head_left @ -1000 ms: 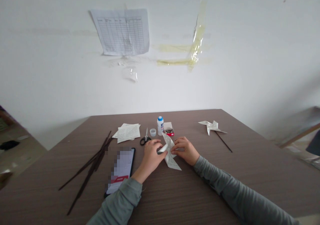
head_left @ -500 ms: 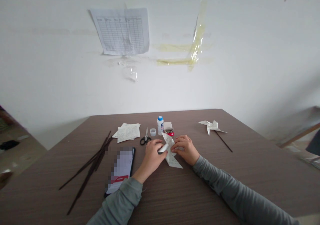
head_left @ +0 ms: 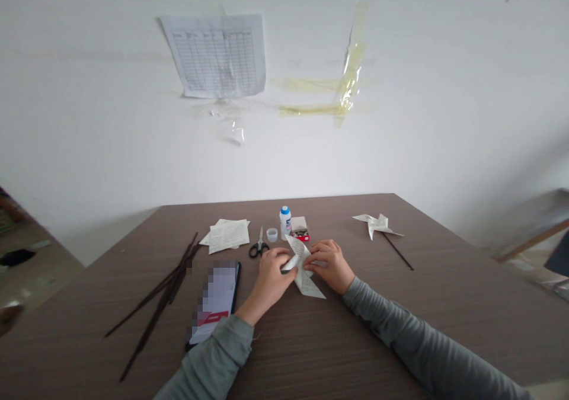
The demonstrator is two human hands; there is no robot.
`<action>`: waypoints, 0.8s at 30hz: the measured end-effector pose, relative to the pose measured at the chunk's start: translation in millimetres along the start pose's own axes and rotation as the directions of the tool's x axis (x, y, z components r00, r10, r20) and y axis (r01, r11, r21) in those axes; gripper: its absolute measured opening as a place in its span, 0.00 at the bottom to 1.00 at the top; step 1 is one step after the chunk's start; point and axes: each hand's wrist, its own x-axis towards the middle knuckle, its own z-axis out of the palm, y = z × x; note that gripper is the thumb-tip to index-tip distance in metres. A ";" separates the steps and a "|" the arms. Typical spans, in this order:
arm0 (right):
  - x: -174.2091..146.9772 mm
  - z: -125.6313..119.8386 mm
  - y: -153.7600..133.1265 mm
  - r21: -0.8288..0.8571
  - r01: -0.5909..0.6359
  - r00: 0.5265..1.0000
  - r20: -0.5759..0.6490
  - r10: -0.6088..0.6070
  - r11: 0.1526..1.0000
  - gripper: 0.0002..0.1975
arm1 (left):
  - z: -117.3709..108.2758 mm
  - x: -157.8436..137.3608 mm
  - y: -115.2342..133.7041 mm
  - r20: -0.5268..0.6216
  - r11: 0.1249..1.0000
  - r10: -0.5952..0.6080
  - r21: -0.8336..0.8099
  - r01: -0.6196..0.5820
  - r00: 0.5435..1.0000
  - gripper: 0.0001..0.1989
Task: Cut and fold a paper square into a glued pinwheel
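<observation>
Between my two hands is a paper pinwheel (head_left: 306,284) made of printed paper, its blades folded in toward the middle. My left hand (head_left: 274,275) pinches its left side with thumb and fingers. From the right, my right hand (head_left: 331,265) grips the opposite side near the centre. One blade points up toward the glue bottle, another spreads down and to the right. My fingers hide part of the centre. Just beyond stand a white glue bottle (head_left: 285,223) with a blue cap and a small red box (head_left: 301,234) of small metal pieces.
Scissors (head_left: 258,247) and a small clear cup (head_left: 272,234) lie left of the bottle, near stacked paper sheets (head_left: 229,235). Several dark sticks (head_left: 160,293) and a phone (head_left: 217,302) are at left. A pinwheel on a stick (head_left: 377,226) rests at right. A wall borders the table's (head_left: 444,305) far edge.
Almost nothing differs. The pinwheel's upper blade has tipped very slightly left, while both hands keep their grip in the same place.
</observation>
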 end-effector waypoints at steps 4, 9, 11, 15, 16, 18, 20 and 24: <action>1.9 -3.2 -7.1 -0.017 -0.066 0.997 0.029 0.067 0.998 0.10 | -0.2 -0.2 0.2 -0.001 1.000 -0.008 0.003 0.008 1.000 0.12; 4.7 -8.0 -15.2 -0.027 -0.114 0.991 0.069 0.115 0.993 0.10 | -0.2 -0.2 -1.9 -0.003 1.000 0.004 0.000 -0.004 1.000 0.13; 5.5 -9.1 -18.0 -0.026 -0.134 0.988 0.077 0.135 0.991 0.10 | -0.6 -0.2 -2.7 0.002 1.000 0.008 -0.002 -0.008 1.000 0.12; 6.4 -10.3 -22.8 -0.010 -0.171 0.983 0.070 0.172 0.985 0.09 | -1.8 -0.5 -3.6 0.010 1.000 0.015 -0.010 -0.015 1.000 0.12; 6.6 -10.6 -23.7 0.000 -0.173 0.983 0.061 0.173 0.985 0.09 | -1.9 -0.6 -3.6 0.013 1.000 0.017 -0.012 -0.016 1.000 0.12; 6.8 -11.4 -24.9 0.018 -0.179 0.983 0.033 0.179 0.984 0.10 | -2.3 -0.7 -3.4 0.015 1.000 0.018 -0.015 -0.018 1.000 0.12; 6.8 -12.1 -25.1 0.024 -0.202 0.979 0.003 0.202 0.979 0.11 | -2.6 -0.6 -2.8 0.015 1.000 0.020 -0.020 -0.020 1.000 0.11; 5.4 -12.1 -22.1 0.017 -0.232 0.973 -0.009 0.232 0.973 0.16 | -3.5 0.0 -1.8 0.032 1.000 0.012 -0.027 -0.011 0.999 0.11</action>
